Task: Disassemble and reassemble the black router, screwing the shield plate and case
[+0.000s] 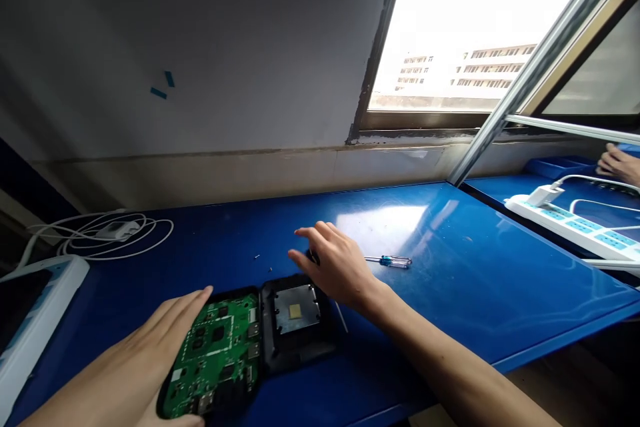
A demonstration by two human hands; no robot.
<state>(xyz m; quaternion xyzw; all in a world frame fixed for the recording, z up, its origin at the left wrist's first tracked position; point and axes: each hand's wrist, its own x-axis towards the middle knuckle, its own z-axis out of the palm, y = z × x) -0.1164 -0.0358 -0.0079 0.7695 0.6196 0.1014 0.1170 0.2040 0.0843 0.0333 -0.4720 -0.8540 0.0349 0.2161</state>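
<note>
My left hand (150, 340) grips the left side of a black case half with a green circuit board (215, 347) in it, fingers along the top edge and thumb near the bottom. To its right lies the black cover (300, 357), bearing a silver metal plate (287, 303) with a small yellowish pad. My right hand (337, 260) hovers over the cover's upper right corner, thumb and index finger apart. Under it are a dark piece and a thin metal rod (341, 317); whether it touches them is hidden. Just beyond lies a screwdriver (395, 261) with a clear blue handle.
Two tiny screws (257, 256) lie behind the case. A coiled white cable (120, 230) and a white power strip (55, 307) are at left. At right, past a metal frame (487, 140), are another power strip (575, 223) and another person's hand (620, 163).
</note>
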